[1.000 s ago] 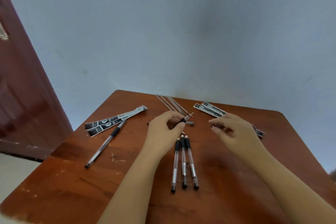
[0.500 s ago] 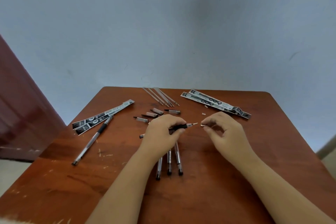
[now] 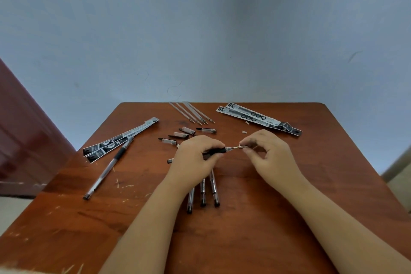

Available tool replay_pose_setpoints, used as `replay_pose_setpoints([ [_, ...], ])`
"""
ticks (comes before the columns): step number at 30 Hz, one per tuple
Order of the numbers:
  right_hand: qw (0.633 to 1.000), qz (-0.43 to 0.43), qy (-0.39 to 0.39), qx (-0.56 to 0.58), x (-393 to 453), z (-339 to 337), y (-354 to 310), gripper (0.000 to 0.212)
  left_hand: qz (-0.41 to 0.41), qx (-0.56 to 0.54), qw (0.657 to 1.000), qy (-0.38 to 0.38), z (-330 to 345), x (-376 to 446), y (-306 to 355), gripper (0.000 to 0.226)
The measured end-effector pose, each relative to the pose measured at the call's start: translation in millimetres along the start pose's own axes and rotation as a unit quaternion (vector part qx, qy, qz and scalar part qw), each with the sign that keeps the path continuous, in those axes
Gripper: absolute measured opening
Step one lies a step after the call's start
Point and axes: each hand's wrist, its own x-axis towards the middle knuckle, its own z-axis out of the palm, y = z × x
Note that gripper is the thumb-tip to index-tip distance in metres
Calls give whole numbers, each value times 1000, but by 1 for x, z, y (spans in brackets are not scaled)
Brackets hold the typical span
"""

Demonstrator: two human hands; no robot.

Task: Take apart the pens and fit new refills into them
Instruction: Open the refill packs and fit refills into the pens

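A pen [image 3: 216,151] is held a little above the middle of the frame, over a brown wooden table [image 3: 289,218]. The left hand [image 3: 194,161] is curled round the black grip part of this pen, so that the tip is pointed to the right of the frame. The right hand [image 3: 269,154] is placed just beside it, and a small pale cap [image 3: 240,146] at the very tip of the pen is pinched between the thumb and the first fingers [image 3: 248,143]. Whether the cap is on the tip or already apart from it cannot be told.

Below the left hand, three pens [image 3: 202,196] are laid side by side on the table, with their black ends pointed to the lower edge of the frame; their upper parts are hidden by the hand. In the left part of the frame one more pen [image 3: 109,167] is laid diagonally, and just above it two flat refill packets [image 3: 120,138] are seen, touching each other. At the upper middle of the table, four thin clear refills [image 3: 191,112] are laid close together near the far edge. Between them and the left hand, some short pen caps [image 3: 186,131] are scattered. In the upper right, two more packets [image 3: 258,118] are laid diagonally, and two tiny pale pieces [image 3: 244,132] are seen near them
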Motion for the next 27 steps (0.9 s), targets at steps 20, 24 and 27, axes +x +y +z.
replay_pose_setpoints([
  [20, 996, -19, -89, 5, -2, -2, -3, 8, 19, -36, 999, -5, -2, -3, 3, 19],
  [24, 997, -13, -70, -14, -2, 2, -5, 47, 44, -40, 998, 19, 2, -4, 6, 20],
  [27, 998, -1, -71, -4, -1, -2, -6, 39, 28, -46, 998, 31, 1, -3, 6, 20],
])
